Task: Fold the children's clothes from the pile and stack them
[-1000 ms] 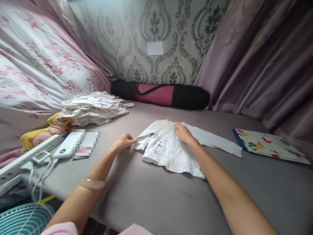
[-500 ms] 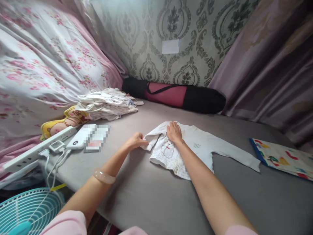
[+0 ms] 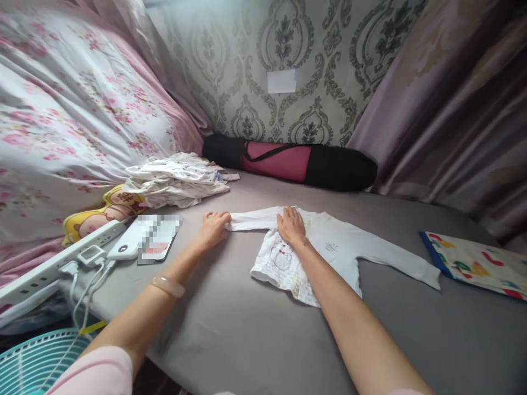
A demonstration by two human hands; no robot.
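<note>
A small white long-sleeved shirt [image 3: 341,247] with a bear picture on its front lies spread on the grey bed surface [image 3: 247,323]. My left hand [image 3: 214,227] grips the cuff of the sleeve on the left, which is stretched straight out sideways. My right hand [image 3: 291,224] lies flat on the shirt near that sleeve's shoulder, fingers spread and pressing the cloth. The other sleeve extends to the right, slanting toward me, untouched.
Crumpled white clothes [image 3: 177,178] lie at the back left beside a yellow cushion [image 3: 102,211]. Nearer are a power strip [image 3: 93,238], a white power bank [image 3: 132,241] and a fan [image 3: 39,362]. A black-red long bag [image 3: 280,162] lies along the wall; a patterned cloth item [image 3: 477,266] sits right.
My left hand has moved left and slightly away from me, pulling the bent sleeve out straight. The right hand stays on the shirt. The view has shifted slightly.
</note>
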